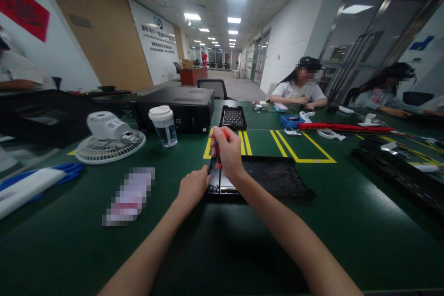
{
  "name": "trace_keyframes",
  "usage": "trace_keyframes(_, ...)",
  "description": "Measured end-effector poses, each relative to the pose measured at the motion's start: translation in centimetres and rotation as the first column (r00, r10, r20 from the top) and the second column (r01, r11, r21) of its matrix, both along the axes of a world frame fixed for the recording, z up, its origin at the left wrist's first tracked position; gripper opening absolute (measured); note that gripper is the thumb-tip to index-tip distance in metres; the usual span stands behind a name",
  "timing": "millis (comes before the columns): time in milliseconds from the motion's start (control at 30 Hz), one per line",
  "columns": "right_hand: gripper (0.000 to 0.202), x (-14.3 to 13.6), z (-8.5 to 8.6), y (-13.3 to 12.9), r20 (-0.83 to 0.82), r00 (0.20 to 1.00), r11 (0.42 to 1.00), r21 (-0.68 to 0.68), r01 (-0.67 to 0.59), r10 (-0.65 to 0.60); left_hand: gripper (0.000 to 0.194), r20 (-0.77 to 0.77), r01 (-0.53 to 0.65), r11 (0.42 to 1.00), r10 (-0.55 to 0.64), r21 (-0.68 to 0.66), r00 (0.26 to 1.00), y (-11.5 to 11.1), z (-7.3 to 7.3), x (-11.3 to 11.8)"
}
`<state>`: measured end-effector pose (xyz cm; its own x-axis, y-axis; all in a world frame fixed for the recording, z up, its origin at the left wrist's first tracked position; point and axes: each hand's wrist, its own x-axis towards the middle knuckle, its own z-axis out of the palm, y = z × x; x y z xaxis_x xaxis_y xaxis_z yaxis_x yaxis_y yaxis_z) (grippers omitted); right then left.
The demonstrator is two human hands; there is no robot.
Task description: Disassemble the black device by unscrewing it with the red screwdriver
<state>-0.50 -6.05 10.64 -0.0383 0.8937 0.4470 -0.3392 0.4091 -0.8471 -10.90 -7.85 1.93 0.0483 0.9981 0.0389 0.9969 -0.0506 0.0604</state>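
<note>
My right hand (pixel 231 153) is closed around the red and black handle of an upright screwdriver (pixel 218 163). Its lower end points down at the left part of a flat black panel with raised edges (pixel 270 178); the tip is too small to make out. At the panel's left end, my left hand (pixel 194 184) grips the edge with its fingers bent over it. A pale, shiny strip shows on the panel below the screwdriver, partly hidden by my right wrist. Beyond my hands stands a small black tray (pixel 233 117) with rows of small, shiny pieces.
To the left are a white fan (pixel 110 141), a lidded cup (pixel 163 125), a black computer case (pixel 180 101) and blue-and-white gloves (pixel 34 185). A blue box (pixel 291 121), a tape roll (pixel 326 134) and another black panel (pixel 398 180) lie right. Several people sit around.
</note>
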Motion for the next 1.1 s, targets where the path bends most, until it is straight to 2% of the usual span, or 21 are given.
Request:
trace_keyframes(200, 0.028, -0.4, -0.5, -0.2, 0.017, 0.990, 0.990, 0.033, 0.140, -0.140, 0.029, -0.003, 0.001, 1.000, -0.001, -0.002, 1.000, -0.1, 0.1, 0.0)
trace_keyframes(333, 0.028, -0.6, -0.7, -0.4, 0.038, 0.981, 0.981, 0.054, 0.188, -0.191, 0.029, -0.005, 0.003, 1.000, -0.003, -0.005, 1.000, -0.3, 0.4, 0.2)
trace_keyframes(800, 0.031, -1.1, -0.7, -0.5, 0.006, 0.972, 0.972, -0.001, 0.233, -0.233, 0.029, 0.001, 0.001, 1.000, -0.001, -0.012, 1.000, -0.1, 0.3, 0.1)
trace_keyframes(1100, 0.035, -0.8, -1.1, -1.1, -0.080, 0.979, 0.981, 0.023, 0.191, -0.189, 0.031, 0.017, -0.003, 1.000, 0.004, -0.028, 1.000, -0.3, 0.7, 0.2)
